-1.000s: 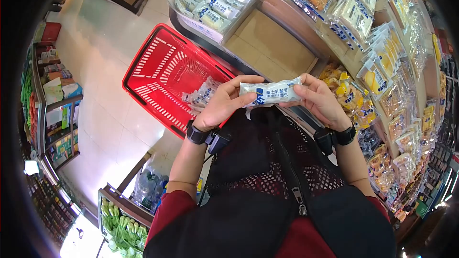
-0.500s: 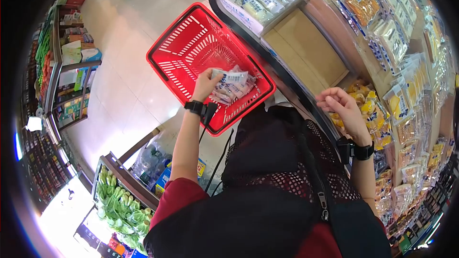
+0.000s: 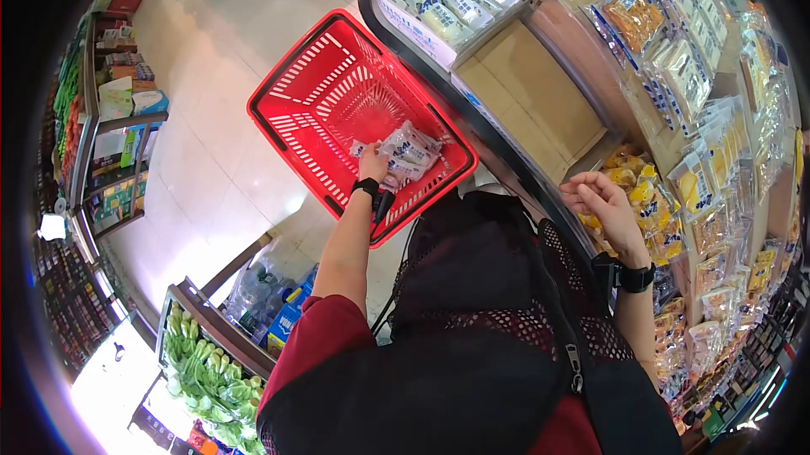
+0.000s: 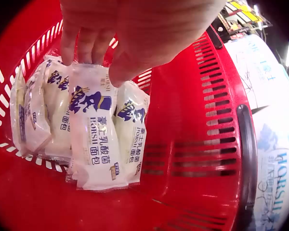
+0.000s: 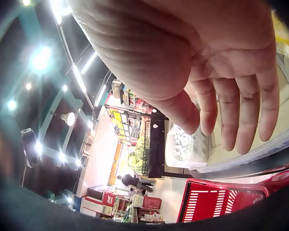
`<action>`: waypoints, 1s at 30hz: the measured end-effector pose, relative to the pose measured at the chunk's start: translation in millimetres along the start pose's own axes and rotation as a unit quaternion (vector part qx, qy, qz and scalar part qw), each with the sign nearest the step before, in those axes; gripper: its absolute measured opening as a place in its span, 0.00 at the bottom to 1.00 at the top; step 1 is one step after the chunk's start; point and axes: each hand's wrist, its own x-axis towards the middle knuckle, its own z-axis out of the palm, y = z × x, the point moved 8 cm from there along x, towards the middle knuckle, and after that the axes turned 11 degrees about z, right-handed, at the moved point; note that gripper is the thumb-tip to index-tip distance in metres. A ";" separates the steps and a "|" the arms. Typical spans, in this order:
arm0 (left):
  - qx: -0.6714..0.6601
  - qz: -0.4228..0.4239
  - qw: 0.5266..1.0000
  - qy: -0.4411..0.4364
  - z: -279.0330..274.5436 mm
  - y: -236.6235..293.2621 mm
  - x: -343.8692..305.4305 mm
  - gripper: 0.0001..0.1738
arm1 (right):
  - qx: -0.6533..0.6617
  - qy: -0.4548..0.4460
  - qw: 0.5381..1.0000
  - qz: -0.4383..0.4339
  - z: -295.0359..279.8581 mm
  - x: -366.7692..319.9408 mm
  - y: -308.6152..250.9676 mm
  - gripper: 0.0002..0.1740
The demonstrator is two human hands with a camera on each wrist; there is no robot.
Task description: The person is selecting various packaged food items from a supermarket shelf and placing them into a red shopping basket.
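My left hand point(image 3: 371, 163) is down inside the red shopping basket point(image 3: 291, 122). Its thumb and fingers pinch the top end of a wrapped bread packet point(image 4: 94, 137), white with a blue figure and the word HORSH. More packets of the same bread point(image 4: 38, 108) lean beside it in the basket, one of them point(image 4: 134, 125) overlapping its edge. My right hand point(image 3: 609, 209) hovers near the front edge of the display shelf, next to yellow packets point(image 3: 648, 202). Its fingers are loosely bent and the palm holds nothing, as the right wrist view shows.
A bare cardboard-coloured shelf bay point(image 3: 531, 92) lies right of the basket, behind a dark shelf edge point(image 3: 498, 147). Beyond it stands a box of similar bread packets point(image 3: 451, 0). Bagged breads point(image 3: 679, 75) fill the tiers at right. Leafy greens point(image 3: 207, 362) sit at lower left.
The bread packet, held by both hands a second ago, went leftward and down into the basket with my left hand. My right hand let go and drew away to the right.
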 end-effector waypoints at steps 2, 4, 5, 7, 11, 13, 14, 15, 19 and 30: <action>-0.018 -0.048 0.999 -0.001 1.5 -14.9 -0.7 0.24 | 0.000 0.003 1.000 0.002 -2.4 -0.1 2.7 0.13; 0.010 -0.060 0.998 -0.028 4.4 -21.3 -4.0 0.23 | 0.001 0.002 1.000 0.004 -1.5 -0.6 1.9 0.13; 0.012 -0.059 0.998 -0.028 4.1 -23.3 -4.7 0.23 | 0.000 0.002 1.000 0.007 -1.1 -0.5 1.8 0.13; 0.050 -0.100 0.992 -0.066 -1.3 -20.8 -11.0 0.22 | 0.002 -0.001 1.000 0.004 -0.6 1.7 0.8 0.13; 0.065 -0.073 0.988 -0.122 9.5 -39.9 -7.5 0.21 | 0.004 -0.009 1.000 -0.002 0.1 4.9 -1.0 0.13; 0.088 -0.087 0.985 -0.118 3.5 -26.8 -16.3 0.22 | 0.004 -0.011 1.000 -0.001 -1.7 4.1 0.0 0.13; 0.113 -0.099 0.982 -0.113 -3.8 -19.1 -20.3 0.23 | 0.004 -0.013 1.000 -0.002 -1.9 3.8 0.4 0.13; 0.112 -0.100 0.982 -0.114 -6.8 -16.3 -21.7 0.23 | 0.003 -0.013 1.000 -0.001 -1.9 3.4 0.5 0.13; 0.146 -0.103 0.981 -0.078 -20.0 -18.9 -18.6 0.32 | -0.007 -0.003 1.000 0.003 -4.5 2.3 2.9 0.13; 0.170 -0.076 0.969 -0.166 -1.6 -31.6 -8.1 0.17 | -0.007 0.004 1.000 0.007 -7.6 4.9 -1.3 0.13</action>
